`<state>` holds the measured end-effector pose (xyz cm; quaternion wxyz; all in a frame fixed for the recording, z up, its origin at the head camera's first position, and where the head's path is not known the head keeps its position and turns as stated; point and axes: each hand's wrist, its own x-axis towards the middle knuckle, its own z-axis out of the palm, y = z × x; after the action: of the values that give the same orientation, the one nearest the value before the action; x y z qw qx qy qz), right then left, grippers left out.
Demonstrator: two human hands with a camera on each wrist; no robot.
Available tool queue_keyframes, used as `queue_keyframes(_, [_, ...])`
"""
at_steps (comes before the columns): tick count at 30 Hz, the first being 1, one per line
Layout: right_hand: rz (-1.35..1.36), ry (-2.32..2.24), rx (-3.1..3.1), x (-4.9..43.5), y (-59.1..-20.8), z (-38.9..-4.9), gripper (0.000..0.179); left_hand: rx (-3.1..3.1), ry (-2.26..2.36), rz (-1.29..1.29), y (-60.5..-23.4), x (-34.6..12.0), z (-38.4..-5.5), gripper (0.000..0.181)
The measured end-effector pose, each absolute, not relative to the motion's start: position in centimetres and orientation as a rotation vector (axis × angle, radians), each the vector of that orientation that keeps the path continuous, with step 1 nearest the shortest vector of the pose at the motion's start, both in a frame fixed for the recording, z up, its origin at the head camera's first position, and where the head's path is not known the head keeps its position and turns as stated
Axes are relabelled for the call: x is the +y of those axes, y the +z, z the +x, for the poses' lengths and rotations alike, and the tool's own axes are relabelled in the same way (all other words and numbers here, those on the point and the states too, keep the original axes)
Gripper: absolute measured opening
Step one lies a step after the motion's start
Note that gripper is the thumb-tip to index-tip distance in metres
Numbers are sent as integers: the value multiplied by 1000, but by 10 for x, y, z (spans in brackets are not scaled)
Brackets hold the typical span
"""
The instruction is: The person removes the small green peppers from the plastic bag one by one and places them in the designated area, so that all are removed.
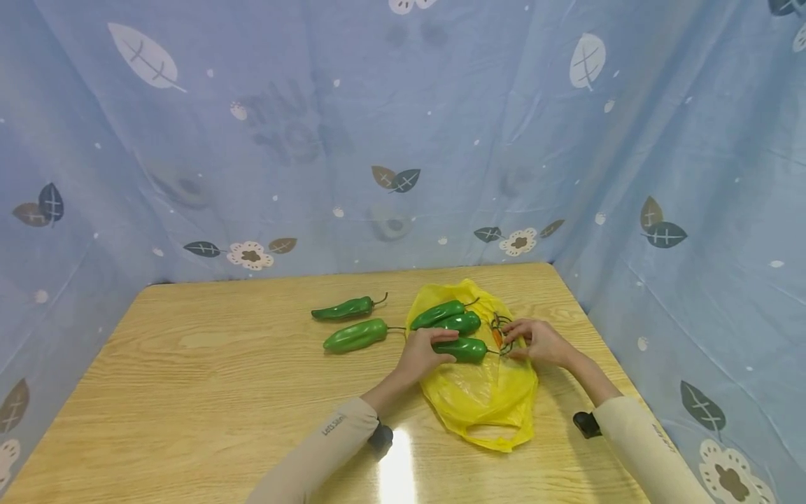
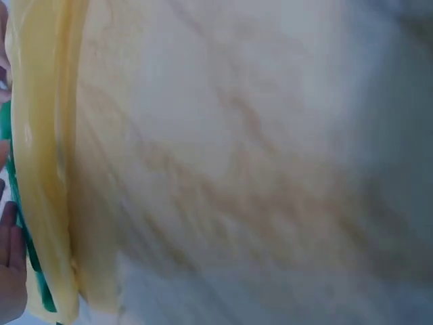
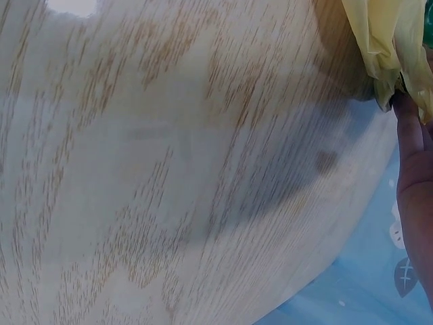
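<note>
A yellow plastic bag [image 1: 478, 392] lies on the table with several green peppers on or in it. My left hand [image 1: 423, 355] holds the blunt left end of the nearest green pepper [image 1: 464, 349], thumb and fingers on either side. Behind it lie a second green pepper [image 1: 464, 323] and a third, longer green pepper [image 1: 439, 313]. My right hand [image 1: 540, 341] is at the bag's right edge, fingers and thumb curled around gathered plastic beside dark stems [image 1: 502, 323] and a small orange piece [image 1: 497, 339]. In the right wrist view, yellow plastic [image 3: 376, 40] hangs against the fingers.
Left of the bag, two more green peppers lie on the wooden table [image 1: 220, 392]: a darker one [image 1: 345, 309] behind and a lighter one [image 1: 359, 336] in front, its stem reaching the bag. A blue patterned curtain [image 1: 352, 140] encloses the table's back and sides.
</note>
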<state>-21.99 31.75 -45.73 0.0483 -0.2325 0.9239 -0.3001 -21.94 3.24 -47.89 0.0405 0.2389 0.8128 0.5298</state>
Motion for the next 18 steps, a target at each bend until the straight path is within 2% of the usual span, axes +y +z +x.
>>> queue_keyframes(10, [-724, -910, 2829, 319, -461, -222, 14, 2555, 1407, 841, -478, 28, -227, 51])
queue_keyframes(18, [-721, -913, 2830, 319, -463, -222, 15, 2537, 1339, 886, -479, 30, -230, 51])
